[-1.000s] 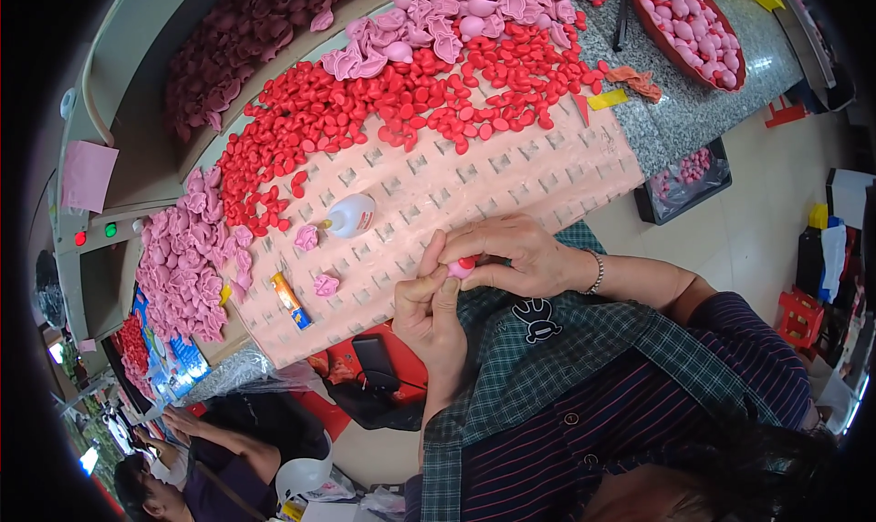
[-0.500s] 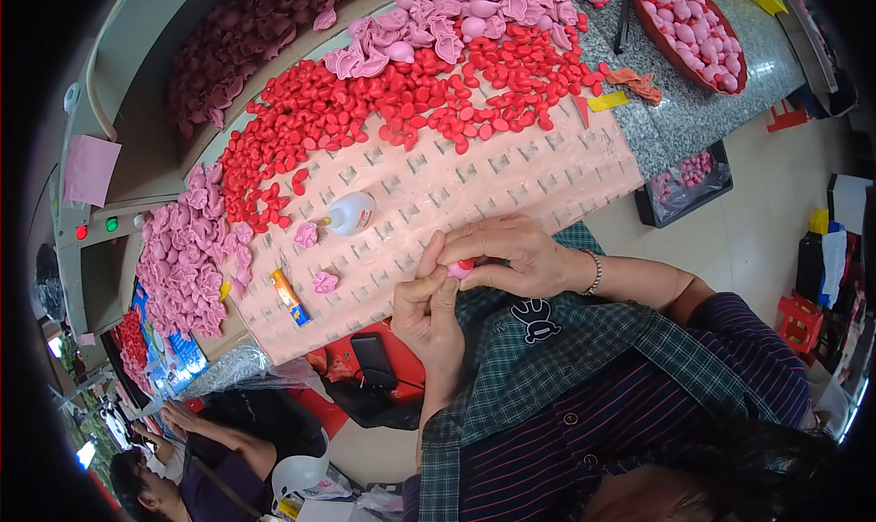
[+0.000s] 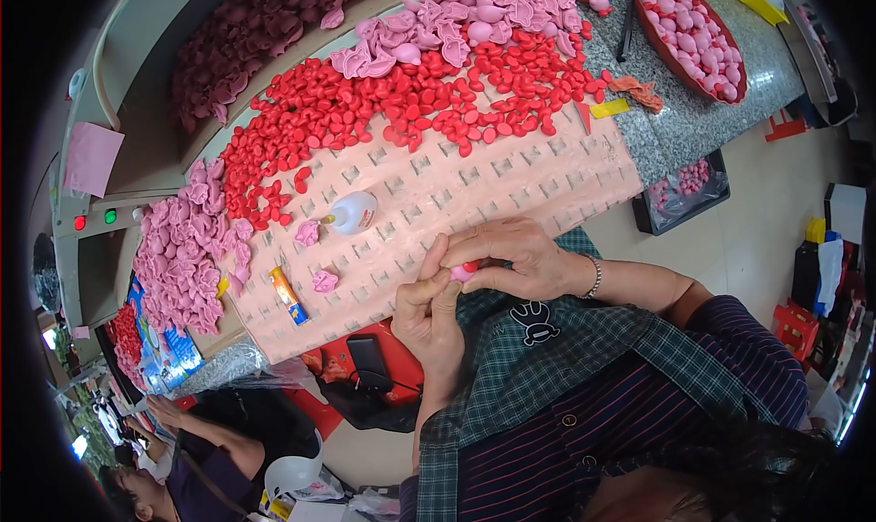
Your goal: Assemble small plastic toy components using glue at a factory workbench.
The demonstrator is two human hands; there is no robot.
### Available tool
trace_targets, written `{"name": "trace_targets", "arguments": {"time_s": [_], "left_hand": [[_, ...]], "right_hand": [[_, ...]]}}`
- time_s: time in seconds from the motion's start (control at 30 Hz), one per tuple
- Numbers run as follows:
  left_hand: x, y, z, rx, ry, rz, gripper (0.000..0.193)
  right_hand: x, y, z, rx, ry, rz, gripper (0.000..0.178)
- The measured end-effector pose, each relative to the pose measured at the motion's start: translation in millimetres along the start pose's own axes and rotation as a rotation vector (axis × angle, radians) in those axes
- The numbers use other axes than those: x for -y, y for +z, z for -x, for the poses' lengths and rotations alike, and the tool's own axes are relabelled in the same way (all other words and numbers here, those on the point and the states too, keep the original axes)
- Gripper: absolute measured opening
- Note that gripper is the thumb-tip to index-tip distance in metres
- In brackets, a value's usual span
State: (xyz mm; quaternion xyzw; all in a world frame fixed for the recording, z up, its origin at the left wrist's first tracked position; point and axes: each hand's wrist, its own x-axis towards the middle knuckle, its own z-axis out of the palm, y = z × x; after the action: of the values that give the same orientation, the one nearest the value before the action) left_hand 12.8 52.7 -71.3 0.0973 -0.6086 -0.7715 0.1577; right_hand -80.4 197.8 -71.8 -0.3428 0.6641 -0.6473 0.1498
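Piece, pink and red, was pinched by left hand and right hand | squeeze bottle was seen on mat

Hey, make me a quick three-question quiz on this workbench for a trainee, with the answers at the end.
1. True or false: the left hand and right hand are both on the same pink-and-red piece.
2. What colour is the round bowl at the upper right? A: blue. B: red. C: white.
3. How many pink rosettes lie singly between the white bottle and the orange-and-blue packet?

Key: 1 true; 2 B; 3 two.
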Motion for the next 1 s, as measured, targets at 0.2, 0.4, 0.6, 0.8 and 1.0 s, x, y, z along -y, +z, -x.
{"name": "trace_targets", "arguments": {"time_s": [0.2,0.4,0.6,0.8,1.0], "left_hand": [[-2,0,-1,-0.006,-0.011,0.009,0.009],[-2,-1,-2,-0.013,-0.011,0.004,0.010],[1,-1,-2,-0.020,0.005,0.023,0.011],[0,0,-1,-0.025,0.002,0.019,0.010],[-2,0,-2,-0.030,-0.017,0.003,0.010]], "right_hand": [[1,2,-2,-0.046,-0.121,0.076,0.033],[8,1,-1,-0.046,0.051,-0.109,0.034],[0,0,0,-0.049,-0.066,-0.004,0.033],[0,3,0,-0.043,-0.097,0.085,0.034],[-3,6,0,-0.062,-0.112,0.088,0.035]]}}
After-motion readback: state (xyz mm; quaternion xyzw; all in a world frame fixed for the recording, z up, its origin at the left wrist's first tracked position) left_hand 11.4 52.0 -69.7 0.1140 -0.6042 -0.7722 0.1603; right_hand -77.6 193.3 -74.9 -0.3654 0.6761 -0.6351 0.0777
